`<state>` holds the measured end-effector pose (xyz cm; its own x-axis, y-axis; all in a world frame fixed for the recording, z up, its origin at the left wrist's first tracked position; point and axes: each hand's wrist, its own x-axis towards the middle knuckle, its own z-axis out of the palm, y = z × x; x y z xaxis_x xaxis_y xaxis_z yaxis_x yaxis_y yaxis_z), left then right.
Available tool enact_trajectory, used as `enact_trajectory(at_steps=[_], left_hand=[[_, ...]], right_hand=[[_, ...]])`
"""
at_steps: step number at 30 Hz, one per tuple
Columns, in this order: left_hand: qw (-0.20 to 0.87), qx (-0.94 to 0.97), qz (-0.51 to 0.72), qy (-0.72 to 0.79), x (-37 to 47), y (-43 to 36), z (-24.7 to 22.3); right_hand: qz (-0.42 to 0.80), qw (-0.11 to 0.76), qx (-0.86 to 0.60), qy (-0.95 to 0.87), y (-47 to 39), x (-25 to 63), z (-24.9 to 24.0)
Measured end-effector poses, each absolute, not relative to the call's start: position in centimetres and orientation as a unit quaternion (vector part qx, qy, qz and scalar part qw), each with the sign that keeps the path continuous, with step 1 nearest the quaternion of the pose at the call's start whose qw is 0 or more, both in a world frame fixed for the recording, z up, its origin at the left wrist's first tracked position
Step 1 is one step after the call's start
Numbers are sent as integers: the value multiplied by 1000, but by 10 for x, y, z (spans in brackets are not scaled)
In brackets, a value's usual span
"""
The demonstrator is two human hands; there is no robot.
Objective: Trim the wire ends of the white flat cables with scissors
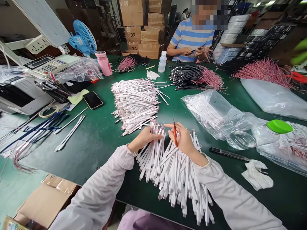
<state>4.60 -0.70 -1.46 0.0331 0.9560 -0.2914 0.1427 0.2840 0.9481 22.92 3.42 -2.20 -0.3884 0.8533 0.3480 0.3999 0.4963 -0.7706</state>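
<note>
My left hand (144,139) is closed round the wire ends of a bunch of white USB cables (151,156), thumb on top. Thin pinkish wires stick up above the fingers. Just to its right, my right hand (183,140) grips a slim orange-handled tool (176,135) with a dark pointed tip; its exact kind is unclear. The right index finger reaches toward the wire ends. Beneath both hands more white cables (177,179) fan out, with their plugs toward the table's near edge. A stacked pile of white cables (135,102) lies just beyond the left hand.
Black cables with pink wires (192,76) lie farther back, across from a co-worker (192,38). On the right are a bagged bunch of cables (203,108), a green-capped bottle (279,126) and a box cutter (229,154). A phone (93,100) rests on the left.
</note>
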Motion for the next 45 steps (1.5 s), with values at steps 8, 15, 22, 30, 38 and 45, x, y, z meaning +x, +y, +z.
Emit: enact_trajectory(at_steps=[8, 15, 22, 30, 38, 45], left_hand=[[536, 482, 365, 590, 54, -9, -5], [602, 468, 386, 520, 46, -5, -16], [596, 439, 426, 520, 53, -6, -15], [583, 434, 453, 516, 54, -7, -14], [650, 435, 386, 489, 39, -7, -7], [663, 364, 405, 514, 36, -5, -9]], right_hand=[[452, 335, -451, -693, 38, 220, -19], [512, 363, -386, -676, 40, 224, -19], [449, 381, -424, -688, 39, 224, -16], [468, 350, -432, -687, 37, 232, -9], [477, 334, -416, -698, 46, 233, -12], [334, 331, -512, -719, 52, 246, -18]])
